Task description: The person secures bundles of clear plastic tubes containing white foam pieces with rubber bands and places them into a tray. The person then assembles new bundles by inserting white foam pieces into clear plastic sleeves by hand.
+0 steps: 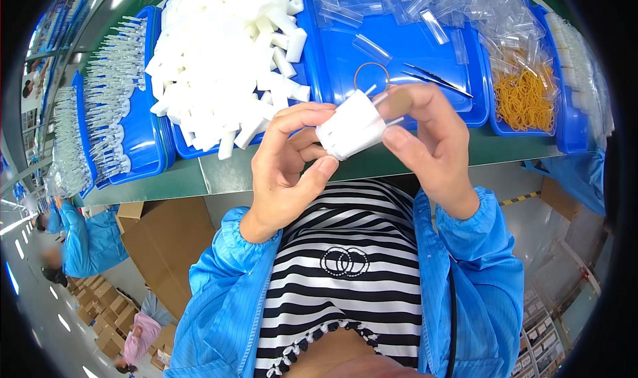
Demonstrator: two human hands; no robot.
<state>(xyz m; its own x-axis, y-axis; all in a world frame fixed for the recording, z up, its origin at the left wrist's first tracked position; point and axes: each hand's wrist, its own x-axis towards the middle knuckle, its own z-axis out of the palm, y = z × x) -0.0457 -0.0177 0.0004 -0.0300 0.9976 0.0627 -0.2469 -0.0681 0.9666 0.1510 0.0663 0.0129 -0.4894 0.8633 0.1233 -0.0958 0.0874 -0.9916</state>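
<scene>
Between my two hands is a white piece, roughly cylindrical, with thin pale prongs sticking out of its upper right end. My left hand is closed around its left end, thumb below and fingers behind. The fingers of my right hand pinch at the prong end; the exact contact is partly hidden. Just above the piece shows a thin orange-brown loop like a rubber band; whether it lies in the blue tray behind or touches my fingers, I cannot tell. Black tweezers rest in that tray.
A heap of white foam-like tubes fills the tray to the left. Clear plastic sleeves pile up at the back, with yellow rubber bands at right. Syringe-like white parts stand farther left. The green table edge runs nearby.
</scene>
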